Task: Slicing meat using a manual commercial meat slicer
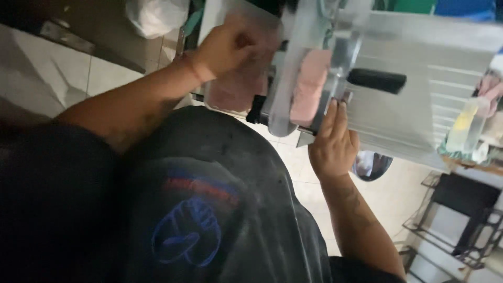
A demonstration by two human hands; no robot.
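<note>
A metal meat slicer point(398, 63) fills the upper right of the head view. A pink block of meat point(310, 86) sits on its carriage behind the round blade point(283, 78), next to a black handle point(377, 80). My left hand point(228, 48) is curled at the blade's left side, fingers closed on pale pink meat slices point(236, 89) that lie under clear plastic. My right hand point(332, 141) reaches up from below, its fingers straight and together, with the fingertips touching the carriage's lower edge near the meat block. The view is blurred.
My dark printed shirt point(209, 209) fills the lower left. Pale floor tiles point(387, 194) lie below the slicer. A black wire rack point(461, 220) stands at the lower right, a yellowish bottle point(468, 123) at the right edge, and a white bag point(154, 15) at the top left.
</note>
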